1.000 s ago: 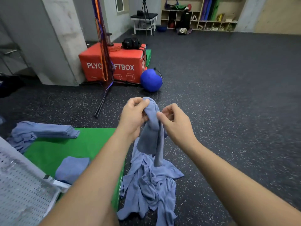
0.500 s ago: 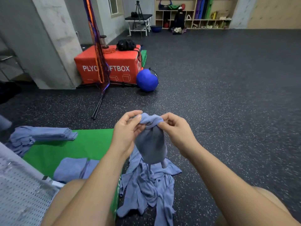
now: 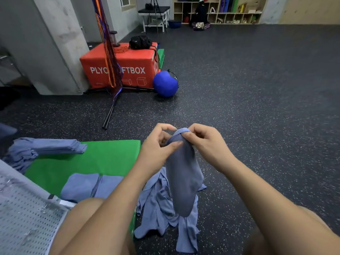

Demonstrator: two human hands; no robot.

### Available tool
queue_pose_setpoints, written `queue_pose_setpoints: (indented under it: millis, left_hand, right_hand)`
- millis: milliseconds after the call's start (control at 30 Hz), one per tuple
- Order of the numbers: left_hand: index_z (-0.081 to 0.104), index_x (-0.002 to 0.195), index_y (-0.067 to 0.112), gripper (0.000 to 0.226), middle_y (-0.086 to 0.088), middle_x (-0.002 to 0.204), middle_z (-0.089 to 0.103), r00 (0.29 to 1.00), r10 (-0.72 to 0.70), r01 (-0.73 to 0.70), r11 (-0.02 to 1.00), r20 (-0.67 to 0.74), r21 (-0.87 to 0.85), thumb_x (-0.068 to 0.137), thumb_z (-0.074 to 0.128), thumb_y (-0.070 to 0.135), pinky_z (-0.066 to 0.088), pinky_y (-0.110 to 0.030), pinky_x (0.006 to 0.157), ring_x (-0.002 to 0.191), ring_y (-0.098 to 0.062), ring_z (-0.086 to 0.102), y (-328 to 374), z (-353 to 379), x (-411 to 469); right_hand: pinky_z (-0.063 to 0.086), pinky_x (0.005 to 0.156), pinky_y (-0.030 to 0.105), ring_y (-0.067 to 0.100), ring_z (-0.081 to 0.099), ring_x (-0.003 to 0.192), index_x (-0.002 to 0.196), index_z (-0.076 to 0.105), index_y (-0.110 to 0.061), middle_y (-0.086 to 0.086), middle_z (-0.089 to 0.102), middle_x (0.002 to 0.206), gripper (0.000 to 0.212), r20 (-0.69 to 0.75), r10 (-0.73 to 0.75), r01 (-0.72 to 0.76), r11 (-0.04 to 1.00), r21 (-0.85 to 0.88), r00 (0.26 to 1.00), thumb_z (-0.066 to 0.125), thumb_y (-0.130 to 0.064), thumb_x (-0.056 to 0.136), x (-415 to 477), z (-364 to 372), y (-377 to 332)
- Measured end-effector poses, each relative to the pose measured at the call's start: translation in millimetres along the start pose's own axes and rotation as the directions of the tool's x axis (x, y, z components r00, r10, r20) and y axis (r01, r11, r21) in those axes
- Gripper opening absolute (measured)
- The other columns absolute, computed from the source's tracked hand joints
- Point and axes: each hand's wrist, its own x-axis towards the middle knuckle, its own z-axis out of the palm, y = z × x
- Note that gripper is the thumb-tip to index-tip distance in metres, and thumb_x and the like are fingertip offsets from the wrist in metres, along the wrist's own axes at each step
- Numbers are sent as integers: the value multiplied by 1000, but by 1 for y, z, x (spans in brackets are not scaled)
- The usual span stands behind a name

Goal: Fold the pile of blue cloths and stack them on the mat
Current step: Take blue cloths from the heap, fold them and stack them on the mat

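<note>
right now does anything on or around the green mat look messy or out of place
The stack of folded cloths spills over the far left corner of the green mat, lower layers rumpled. The unfolded pile lies crumpled on the floor off the mat's right edge. The left hand and right hand pinch one bunched cloth above it.

Red box [image 3: 132, 60], front face: white capitals "PLYO" and "FTBOX" in one row; the letters between them are hidden behind the netted stand [image 3: 112, 67] standing in front.
Red box, under the lettering: three small white outline drawings of boxes, without words.
Red box, right side face: a white outline mark, not readable.
Blue ball [image 3: 164, 84]: small pale marks on a dark patch at its upper right, too small to read.
</note>
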Motion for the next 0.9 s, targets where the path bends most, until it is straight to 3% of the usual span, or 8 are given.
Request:
queue_pose_setpoints:
  millis: [100, 167, 267, 333, 433, 567, 667, 900]
  left_hand:
    - [73, 97, 28, 9, -9, 92, 77, 1000, 0, 0, 999, -8, 33, 90, 77, 32, 57, -55, 93, 88, -23, 72, -1, -7, 3]
    - [74, 93, 26, 6, -5, 89, 77, 1000, 11, -8, 995, -27, 100, 93, 75, 32, 59, -55, 92, 90, -31, 74, -2, -10, 3]
    - [73, 91, 25, 7, 2, 84, 76, 993, 73, -54, 979, -89, 198, 98, 75, 23, 59, -40, 82, 83, -20, 71, -4, -11, 1]
    - [74, 90, 24, 11, 6, 81, 75, 985, 120, -82, 957, -124, 278, 97, 76, 16, 57, -31, 78, 78, -9, 69, -2, -13, 2]
    - [72, 87, 26, 16, 9, 81, 71, 977, 189, -123, 874, -97, 471, 86, 74, 10, 59, -33, 76, 75, -8, 67, -1, -19, 7]
    - [68, 79, 31, 11, 12, 77, 67, 980, 126, 0, 779, -157, 627, 73, 67, 22, 57, -40, 74, 74, -11, 65, -7, -34, 16]
    - [70, 78, 31, 9, 14, 73, 69, 981, 34, 97, 769, -192, 632, 75, 68, 22, 58, -38, 75, 74, -11, 66, -13, -40, 22]
    - [73, 87, 28, 19, 11, 84, 71, 977, -58, 181, 741, -207, 646, 77, 74, 12, 57, -38, 84, 79, -12, 66, -32, -53, 27]
  right_hand:
    - [36, 63, 33, 7, 43, 65, 77, 63, -16, -8, 50, 66, 28, -10, 5, -6, 997, -83, 1000, 71, -31, 99, 4, -9, 4]
    - [36, 60, 29, 5, 43, 63, 76, 64, -17, -9, 51, 64, 28, -12, 11, -13, 990, -141, 1000, 72, -29, 100, 4, -12, 6]
    - [41, 61, 28, 7, 49, 62, 78, 65, -18, -6, 60, 65, 26, -17, -49, 42, 955, -293, 999, 72, -31, 99, 2, -13, 9]
    - [52, 69, 36, 12, 61, 70, 80, 63, -19, -4, 66, 71, 23, -21, -111, 94, 914, -394, 994, 70, -30, 99, 4, -13, 14]
    - [53, 73, 42, 18, 60, 74, 80, 58, -20, -4, 62, 74, 24, -3, -171, 150, 871, -467, 985, 69, -28, 99, 4, -14, 18]
    - [47, 69, 40, 17, 53, 72, 78, 52, -20, -5, 56, 74, 28, 10, -229, 202, 841, -502, 973, 68, -27, 100, 5, -15, 18]
    - [42, 67, 38, 18, 51, 71, 79, 52, -19, -4, 54, 73, 26, -41, -220, 168, 840, -517, 975, 67, -26, 99, 7, -22, 21]
    - [38, 63, 26, 7, 47, 64, 83, 55, -22, -7, 56, 67, 24, -163, -16, -43, 936, -348, 986, 64, -32, 103, 8, -40, 26]
